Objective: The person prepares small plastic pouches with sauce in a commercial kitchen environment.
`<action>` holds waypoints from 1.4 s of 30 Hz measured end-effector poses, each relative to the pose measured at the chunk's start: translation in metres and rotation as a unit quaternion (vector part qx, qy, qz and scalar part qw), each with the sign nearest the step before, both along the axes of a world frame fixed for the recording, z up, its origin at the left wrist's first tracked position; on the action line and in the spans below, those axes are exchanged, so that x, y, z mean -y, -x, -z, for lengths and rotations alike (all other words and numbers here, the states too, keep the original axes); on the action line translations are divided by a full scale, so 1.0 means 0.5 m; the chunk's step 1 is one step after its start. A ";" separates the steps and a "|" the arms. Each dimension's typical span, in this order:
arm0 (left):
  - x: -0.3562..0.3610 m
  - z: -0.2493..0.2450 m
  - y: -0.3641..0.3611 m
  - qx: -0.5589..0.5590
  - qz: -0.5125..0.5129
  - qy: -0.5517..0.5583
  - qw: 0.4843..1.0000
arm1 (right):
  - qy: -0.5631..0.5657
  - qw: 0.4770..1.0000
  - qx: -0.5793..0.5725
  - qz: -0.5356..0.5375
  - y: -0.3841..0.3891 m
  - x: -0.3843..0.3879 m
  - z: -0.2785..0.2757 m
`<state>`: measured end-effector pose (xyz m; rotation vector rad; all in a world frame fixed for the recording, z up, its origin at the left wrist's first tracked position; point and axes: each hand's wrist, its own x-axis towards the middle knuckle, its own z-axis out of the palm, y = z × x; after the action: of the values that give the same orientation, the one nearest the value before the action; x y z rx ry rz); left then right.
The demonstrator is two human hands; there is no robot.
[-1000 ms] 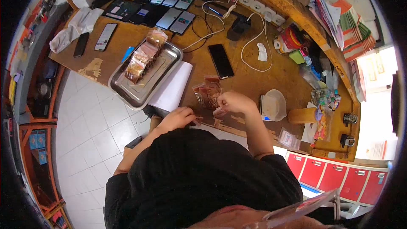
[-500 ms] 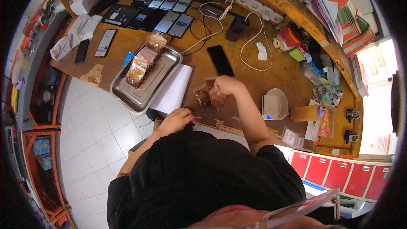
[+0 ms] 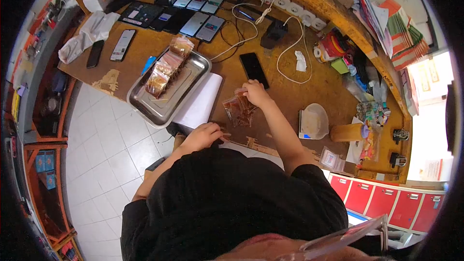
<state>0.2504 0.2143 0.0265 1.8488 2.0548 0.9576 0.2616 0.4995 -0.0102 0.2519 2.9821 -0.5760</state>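
Note:
My right hand (image 3: pixel 257 94) is closed, its fingers pinching the top of a small clear plastic packet with reddish-brown contents. Beneath and beside it lie several similar packets (image 3: pixel 237 114), overlapping on the wooden table. My left hand (image 3: pixel 203 136) rests loosely at the table's front edge, fingers lying on the wood, with nothing visible in them. To the left, a metal tray (image 3: pixel 170 105) carries a row of filled packets (image 3: pixel 164 70), stacked leaning on one another. White paper (image 3: pixel 205 97) lies partly under the tray. A dark phone (image 3: pixel 253 70) is just beyond my right hand.
To the right stand a pale plastic tub (image 3: pixel 315 120) and a jar (image 3: pixel 346 132) with a purple lid. Several phones (image 3: pixel 210 28) lie at the back left. A white cable (image 3: pixel 292 79) loops across the table. Empty-looking clear bags (image 3: pixel 332 159) lie near the front right edge.
My right hand has moved slightly away from me and to the left, from over the packets to the top edge of one. My left hand stays at the table edge.

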 end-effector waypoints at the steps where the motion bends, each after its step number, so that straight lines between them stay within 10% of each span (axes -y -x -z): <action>1: 0.000 0.005 0.000 -0.005 -0.002 0.002 1.000 | -0.001 1.000 -0.001 0.000 0.001 -0.001 -0.003; 22: -0.016 0.015 0.006 0.003 0.006 -0.020 1.000 | 0.086 0.989 -0.008 -0.123 -0.136 -0.018 -0.105; 30: -0.016 0.011 0.008 0.011 0.006 -0.009 1.000 | 0.110 0.963 0.184 -0.162 -0.138 0.037 -0.220; 42: -0.018 0.009 0.002 0.006 -0.005 -0.013 1.000 | 0.120 0.987 -0.001 -0.110 -0.071 0.055 -0.019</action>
<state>0.2495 0.2233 0.0221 1.8436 2.0558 1.0005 0.2971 0.4722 -0.0006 -0.0965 2.8504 -0.8952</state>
